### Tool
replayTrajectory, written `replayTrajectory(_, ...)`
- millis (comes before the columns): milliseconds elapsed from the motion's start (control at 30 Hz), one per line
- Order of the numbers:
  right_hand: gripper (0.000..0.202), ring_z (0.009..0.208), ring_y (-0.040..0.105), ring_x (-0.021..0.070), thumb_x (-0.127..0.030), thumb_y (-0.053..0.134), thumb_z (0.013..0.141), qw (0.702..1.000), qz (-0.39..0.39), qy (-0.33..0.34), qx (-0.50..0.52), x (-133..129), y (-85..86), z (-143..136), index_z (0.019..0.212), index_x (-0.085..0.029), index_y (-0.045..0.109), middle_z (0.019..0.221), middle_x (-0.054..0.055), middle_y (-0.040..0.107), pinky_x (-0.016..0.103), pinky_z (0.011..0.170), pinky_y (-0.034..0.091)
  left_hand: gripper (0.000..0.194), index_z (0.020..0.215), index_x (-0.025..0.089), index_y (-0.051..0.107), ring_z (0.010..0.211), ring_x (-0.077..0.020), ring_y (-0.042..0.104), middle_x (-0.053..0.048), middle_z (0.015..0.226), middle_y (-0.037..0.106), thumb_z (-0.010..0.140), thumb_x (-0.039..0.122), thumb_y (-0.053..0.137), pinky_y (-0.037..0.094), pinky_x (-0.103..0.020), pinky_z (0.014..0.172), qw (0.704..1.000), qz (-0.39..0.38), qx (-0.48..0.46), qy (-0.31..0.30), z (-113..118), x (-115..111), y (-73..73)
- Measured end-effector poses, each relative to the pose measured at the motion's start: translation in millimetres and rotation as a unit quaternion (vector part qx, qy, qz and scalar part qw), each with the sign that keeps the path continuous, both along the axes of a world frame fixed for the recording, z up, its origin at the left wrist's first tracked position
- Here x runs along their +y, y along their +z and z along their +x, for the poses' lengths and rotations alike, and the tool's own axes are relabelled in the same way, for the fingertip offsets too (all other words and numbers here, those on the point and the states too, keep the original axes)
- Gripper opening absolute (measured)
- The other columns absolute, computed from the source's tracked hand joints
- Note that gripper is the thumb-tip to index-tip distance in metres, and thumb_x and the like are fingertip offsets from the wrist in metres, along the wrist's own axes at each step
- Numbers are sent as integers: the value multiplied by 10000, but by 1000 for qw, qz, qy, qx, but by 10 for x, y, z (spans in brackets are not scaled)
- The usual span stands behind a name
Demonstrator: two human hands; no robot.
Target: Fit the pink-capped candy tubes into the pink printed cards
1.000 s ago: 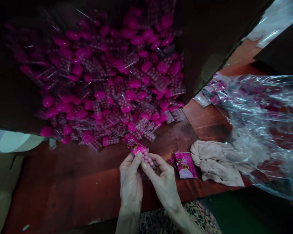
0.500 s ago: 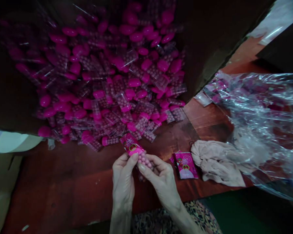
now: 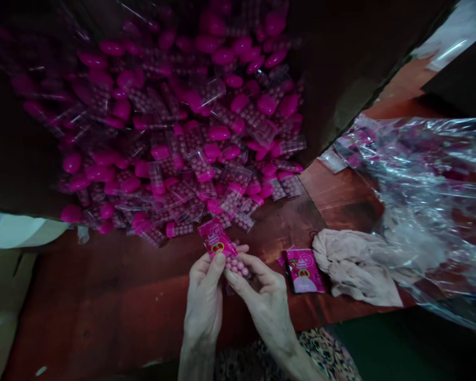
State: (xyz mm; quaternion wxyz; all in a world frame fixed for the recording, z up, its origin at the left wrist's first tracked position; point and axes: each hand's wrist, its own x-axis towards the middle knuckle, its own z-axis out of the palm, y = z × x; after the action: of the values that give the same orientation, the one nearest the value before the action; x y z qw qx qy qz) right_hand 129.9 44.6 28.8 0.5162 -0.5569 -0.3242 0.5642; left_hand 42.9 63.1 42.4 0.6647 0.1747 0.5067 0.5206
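Note:
Between my hands is a clear container of round pink candies point(image 3: 237, 264), with a printed pink sleeve point(image 3: 214, 235) at its far end. My left hand point(image 3: 204, 291) pinches the sleeve, its thumb on top. My right hand point(image 3: 266, 291) is closed on the candy container, thumb pressing near the beads; some of its fingers are hidden beneath. How far the sleeve covers the container I cannot tell. Just beyond lies a large heap of similar clear candy containers point(image 3: 198, 159) with bright pink caps. To the right of my right hand, flat printed pink sleeves point(image 3: 304, 271) lie stacked on the table.
The heap spills from a dark box point(image 3: 341, 69) onto the reddish-brown table point(image 3: 103, 296). A crumpled pale cloth point(image 3: 353, 264) lies right of the sleeves, partly under a large clear plastic bag point(image 3: 432, 211) with pink pieces inside. A pale round object point(image 3: 27, 230) sits at the left.
Both hands have shifted slightly right and down. The pink sleeve shows at a different angle, with its far end a little lower and further right.

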Motion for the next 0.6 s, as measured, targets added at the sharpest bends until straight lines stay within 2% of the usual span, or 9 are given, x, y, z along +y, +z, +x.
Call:
replayTrajectory(167,244,641,652,143,-266,684,708,998,-22,33,56,52,30,8,918,-140,684,763,34,712,210,581,545,212,895,157,716,904,-223,646,-99,869,725,749,296,652,485,-338,823,1000,17,-18,18,-25,19,17)
replayTrajectory(300,222,675,666,141,-244,665,728,998,-18,23,64,50,41,-30,930,-154,686,804,37,722,200,616,547,158,868,156,718,882,-202,651,-88,843,728,751,241,650,493,-314,808,999,-11,-7,43,23,1,-2)
replayTrajectory(433,190,643,666,139,-231,651,738,1000,7,6,4,32,21,-53,910,-162,692,772,34,726,194,585,547,172,859,148,718,829,-199,661,-99,834,728,743,260,658,508,-318,777,997,-32,-7,64,83,-16,15)
replayTrajectory(600,203,686,674,150,-178,638,739,984,107,-45,-137,-23,-54,-47,935,-156,684,815,46,729,212,652,547,176,837,152,723,781,-192,664,-99,820,730,683,236,708,515,-312,753,996,-42,-5,82,129,-31,16)
